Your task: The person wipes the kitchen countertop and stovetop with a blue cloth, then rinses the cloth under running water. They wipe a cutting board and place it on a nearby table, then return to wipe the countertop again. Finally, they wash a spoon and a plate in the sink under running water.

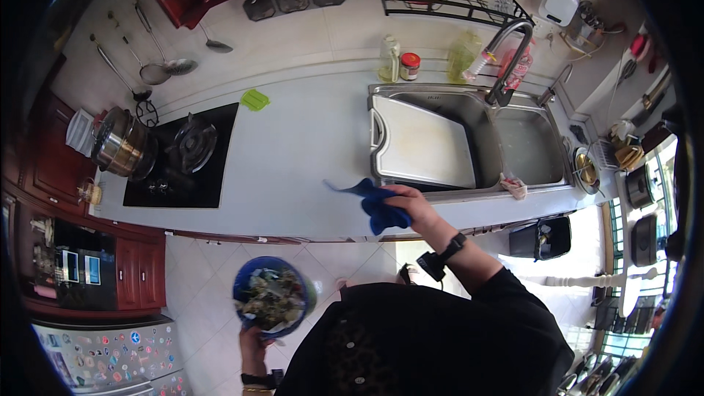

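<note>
My left hand (254, 345) grips the near rim of a round blue bin (240, 280), held over the floor and filled with food scraps and other waste. A crumpled dark-blue cloth (379, 206) hangs from my right hand (418, 209), above the front part of the pale countertop (297, 165). Right of the cloth, a white cutting board (423, 140) with a grey rim lies slanted across the left basin of the steel double sink (484, 176). Its handle end rests at the sink's left edge.
A black gas hob (209, 187) with a steel pot (121, 143) stands left. Against the wall are a green dish (256, 100), a red-lidded jar (410, 67) and bottles (389, 60). A pink-and-white cloth (514, 186) drapes over the sink's front edge; a black bin (542, 239) stands right.
</note>
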### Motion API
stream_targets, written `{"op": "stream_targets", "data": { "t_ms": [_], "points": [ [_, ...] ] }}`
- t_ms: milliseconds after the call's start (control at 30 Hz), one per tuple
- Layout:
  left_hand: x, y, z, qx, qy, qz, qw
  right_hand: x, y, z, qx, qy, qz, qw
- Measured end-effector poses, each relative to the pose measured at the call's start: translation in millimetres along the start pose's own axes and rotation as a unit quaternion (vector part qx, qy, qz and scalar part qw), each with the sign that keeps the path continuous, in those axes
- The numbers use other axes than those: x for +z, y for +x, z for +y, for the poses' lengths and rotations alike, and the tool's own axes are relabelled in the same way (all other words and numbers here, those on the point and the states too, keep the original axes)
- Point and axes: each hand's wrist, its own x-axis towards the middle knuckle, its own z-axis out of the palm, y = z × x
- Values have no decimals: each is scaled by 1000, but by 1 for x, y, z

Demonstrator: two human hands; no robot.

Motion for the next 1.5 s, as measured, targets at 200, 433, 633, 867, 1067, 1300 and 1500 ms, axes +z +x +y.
{"op": "stream_targets", "data": {
  "t_ms": [200,433,633,867,1067,1300,1500],
  "points": [
    [19,-41,69,22,-30,22,999,-132,-60,-47,-40,106,32,993],
    [169,76,135,43,-65,-40,996,-192,-94,-73,-85,147,44,985],
    [304,214,166,51,-71,-132,987,-191,-115,-93,-106,176,82,975],
    [447,299,189,-33,-112,-262,958,-203,-70,-110,-98,148,160,971],
    [534,226,54,84,132,-315,936,-188,-21,-134,-51,199,152,967],
    [641,161,2,-286,-37,-506,813,-166,40,-157,-15,218,37,975],
    [656,186,-35,-217,12,-376,901,-234,54,-208,-151,-727,263,616]
  ]
}}
